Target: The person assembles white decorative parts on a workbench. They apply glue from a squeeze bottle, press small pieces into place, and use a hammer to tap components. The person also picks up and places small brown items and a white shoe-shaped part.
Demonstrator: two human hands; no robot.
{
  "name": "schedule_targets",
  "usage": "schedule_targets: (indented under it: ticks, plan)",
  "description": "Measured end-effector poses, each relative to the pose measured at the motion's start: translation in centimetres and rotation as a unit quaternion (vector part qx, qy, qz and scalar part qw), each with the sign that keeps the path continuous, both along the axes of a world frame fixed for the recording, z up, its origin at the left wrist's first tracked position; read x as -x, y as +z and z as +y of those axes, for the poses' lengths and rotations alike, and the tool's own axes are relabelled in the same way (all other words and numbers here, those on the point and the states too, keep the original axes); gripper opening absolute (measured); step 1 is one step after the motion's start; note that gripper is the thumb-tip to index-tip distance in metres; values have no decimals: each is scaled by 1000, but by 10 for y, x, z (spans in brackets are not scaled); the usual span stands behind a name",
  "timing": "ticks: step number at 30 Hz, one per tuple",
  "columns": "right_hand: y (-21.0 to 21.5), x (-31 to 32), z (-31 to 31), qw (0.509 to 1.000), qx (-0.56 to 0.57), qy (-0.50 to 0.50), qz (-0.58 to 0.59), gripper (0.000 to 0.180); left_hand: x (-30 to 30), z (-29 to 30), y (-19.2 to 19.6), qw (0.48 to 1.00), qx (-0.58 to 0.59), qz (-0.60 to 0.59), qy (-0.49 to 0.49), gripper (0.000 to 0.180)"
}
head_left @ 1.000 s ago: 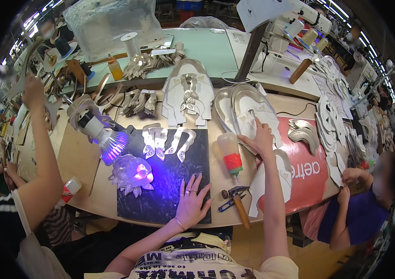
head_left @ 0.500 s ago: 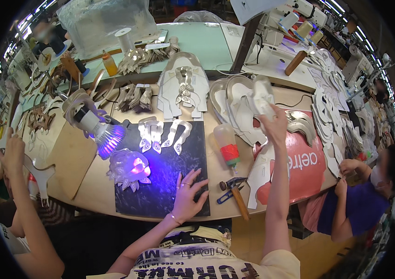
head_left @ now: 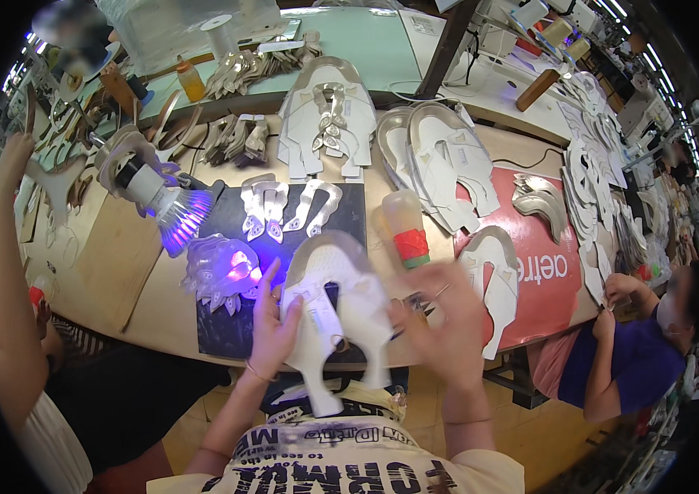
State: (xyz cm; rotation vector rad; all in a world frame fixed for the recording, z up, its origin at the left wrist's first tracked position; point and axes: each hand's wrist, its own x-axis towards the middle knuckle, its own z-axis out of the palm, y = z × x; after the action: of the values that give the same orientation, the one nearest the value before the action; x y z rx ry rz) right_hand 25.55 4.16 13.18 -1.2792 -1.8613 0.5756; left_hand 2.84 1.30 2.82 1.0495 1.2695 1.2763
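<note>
My left hand [head_left: 273, 323] grips the left side of a white cut shoe-upper panel [head_left: 334, 309] held over the near edge of the black mat [head_left: 217, 339]. Just right of the panel is my right hand [head_left: 446, 317], blurred, fingers spread and apparently empty; whether it touches the panel I cannot tell. Beyond the panel lie silver cut pieces [head_left: 287, 206] on the mat. A clear plastic piece [head_left: 222, 270] glows purple under a violet lamp [head_left: 170, 207].
A glue bottle with a red and green band [head_left: 409, 232] stands beside the mat. White panel stacks [head_left: 446, 160] and a red sheet [head_left: 540, 272] lie to the right. A seated person in purple [head_left: 638, 346] works at right; another person's arm [head_left: 5, 247] reaches up at left.
My right hand came back from the white stack at the far right. A white panel is now held in front of me, with my left hand lifted off the mat onto it.
</note>
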Motion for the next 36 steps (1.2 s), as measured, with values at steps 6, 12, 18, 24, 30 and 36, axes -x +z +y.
schedule_targets:
  ticks: [6, 12, 18, 24, 30, 36]
  plan:
    - [-94, -24, 88, 942, 92, -221, -236, 74, 29, 8, -45, 996, -14, 89, 2, 53]
    - [-118, -39, 114, 942, 219, -145, -209, 68, 11, 11, -50, 959, -77, 269, 39, 57]
    - [-80, -39, 65, 936, 173, -131, 277, 53, 21, -14, -19, 966, 82, 243, 44, 63]
    - [-89, 15, 31, 967, 104, -102, 207, 62, 21, -4, -14, 943, 5, 326, 62, 61]
    - [-91, 20, 43, 943, 122, -122, 285, 59, 11, -14, -28, 895, -148, 417, -51, 32]
    - [-109, 5, 34, 909, 133, -146, 366, 64, 11, -27, -42, 852, -171, 469, -156, 20]
